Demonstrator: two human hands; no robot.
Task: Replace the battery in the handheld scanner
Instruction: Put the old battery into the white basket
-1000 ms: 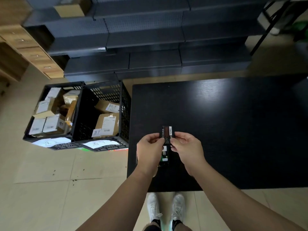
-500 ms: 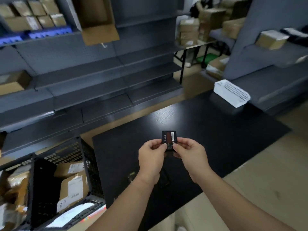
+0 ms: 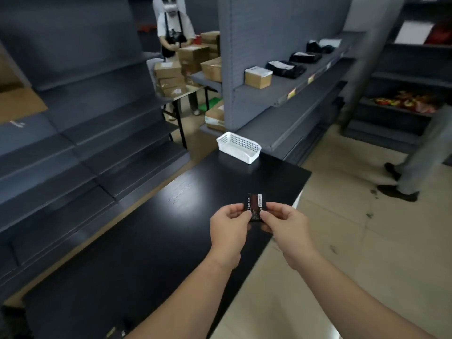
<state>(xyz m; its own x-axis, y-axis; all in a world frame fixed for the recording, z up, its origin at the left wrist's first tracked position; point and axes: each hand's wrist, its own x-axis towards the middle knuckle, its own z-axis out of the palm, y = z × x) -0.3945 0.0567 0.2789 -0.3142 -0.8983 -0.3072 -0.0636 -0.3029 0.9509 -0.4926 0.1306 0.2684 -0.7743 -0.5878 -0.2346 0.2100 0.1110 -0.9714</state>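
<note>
A flat black battery with a red band and white label stands upright above the black table. My left hand pinches its left edge and my right hand pinches its right edge, both by thumb and fingertips. The scanner is not clearly visible; a small dark object lies at the table's near edge by my left forearm, too blurred to identify.
A white perforated basket sits at the table's far corner. Grey shelving runs along the left and behind, with boxes and black packages. One person stands far back by stacked cartons; another person's legs are at right.
The view has swung up and to the right: the black crates on the left are gone from sight and the basket and shelves have come in. Both hands still hold the battery.
</note>
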